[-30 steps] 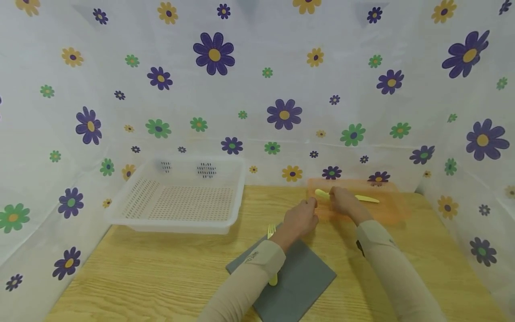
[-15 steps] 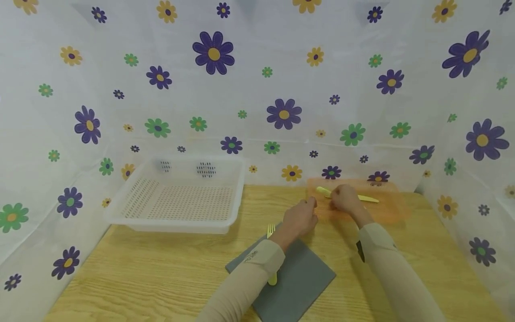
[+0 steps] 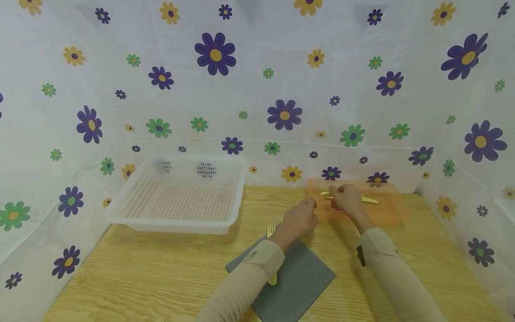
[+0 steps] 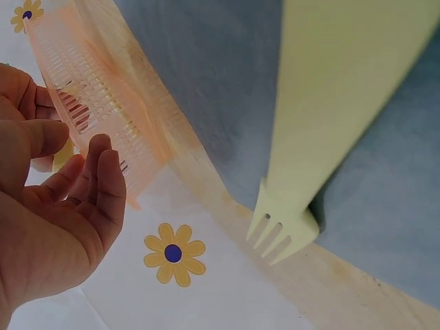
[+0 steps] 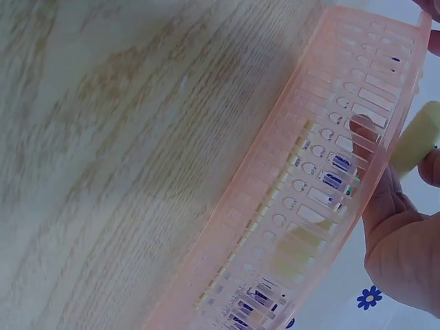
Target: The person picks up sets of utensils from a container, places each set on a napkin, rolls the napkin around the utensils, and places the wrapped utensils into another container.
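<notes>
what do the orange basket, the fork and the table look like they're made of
Orange basket: almost certainly thin plastic, smooth; a yellow shape shows blurred through its slotted, translucent wall.
Fork: probably plastic, its pale yellow even and without metallic glint, though a coating is possible.
Table: wood or a wood-look laminate; the grain shows, but not which.

The desk (image 3: 161, 277) shows streaked wood grain, low in sheen; at far right the orange basket (image 5: 330, 75) is translucent, smooth plastic, and the yellow utensil (image 5: 416, 137) over it looks matt; at far left the white basket (image 3: 173, 224) is perforated plastic; near, matt cloth sleeves (image 3: 245, 284); behind, a creased, faintly shiny sheet (image 3: 241, 89)
</notes>
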Demonstrator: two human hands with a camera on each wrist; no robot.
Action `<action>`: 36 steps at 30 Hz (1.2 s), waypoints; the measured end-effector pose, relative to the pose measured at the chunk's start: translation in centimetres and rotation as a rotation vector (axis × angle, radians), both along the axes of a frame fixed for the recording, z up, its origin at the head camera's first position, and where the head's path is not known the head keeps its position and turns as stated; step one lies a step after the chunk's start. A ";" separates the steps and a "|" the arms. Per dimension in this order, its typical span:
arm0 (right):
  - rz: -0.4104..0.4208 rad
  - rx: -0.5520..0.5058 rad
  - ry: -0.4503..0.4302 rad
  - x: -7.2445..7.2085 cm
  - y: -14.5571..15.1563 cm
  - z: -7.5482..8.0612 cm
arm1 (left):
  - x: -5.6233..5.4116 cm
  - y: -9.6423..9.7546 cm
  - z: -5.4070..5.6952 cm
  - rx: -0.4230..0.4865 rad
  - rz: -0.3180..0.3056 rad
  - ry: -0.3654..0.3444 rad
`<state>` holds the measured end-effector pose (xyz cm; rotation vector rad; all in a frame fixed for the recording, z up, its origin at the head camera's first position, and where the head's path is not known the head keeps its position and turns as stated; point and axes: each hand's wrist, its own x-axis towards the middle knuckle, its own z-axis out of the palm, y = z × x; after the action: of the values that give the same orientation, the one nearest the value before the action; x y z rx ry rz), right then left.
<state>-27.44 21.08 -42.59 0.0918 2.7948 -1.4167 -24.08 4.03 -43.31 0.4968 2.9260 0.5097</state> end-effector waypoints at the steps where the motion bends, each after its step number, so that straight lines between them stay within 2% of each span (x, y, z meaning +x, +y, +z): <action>1: -0.006 -0.014 0.018 0.1 0.0 0.0 | 0.0 0.0 0.0 -0.005 -0.004 0.003; 6: -0.039 -0.099 0.068 0.4 -0.1 -0.2 | 0.2 -0.1 0.0 -0.034 -0.021 0.030; 13: -0.050 -0.260 0.074 1.0 -0.6 0.1 | 0.3 -0.5 0.0 -0.041 -0.033 0.042; 22: 0.034 -0.432 -0.069 1.9 -1.7 0.7 | 0.5 -0.6 -0.2 -0.039 -0.020 0.011; 26: 0.035 -0.453 -0.116 2.3 -2.3 0.7 | 0.8 -0.9 -0.2 -0.030 -0.031 0.018; 29: 0.040 -0.420 -0.125 2.8 -2.6 0.8 | 1.1 -1.3 0.0 -0.013 -0.041 0.018; 36: 0.032 -0.380 -0.130 3.5 -2.9 0.7 | 1.9 -2.7 1.6 0.004 -0.057 0.081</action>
<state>-23.96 18.17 -41.86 0.1285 2.3674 -1.8288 -22.20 1.33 -41.72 0.6143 2.9780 0.4990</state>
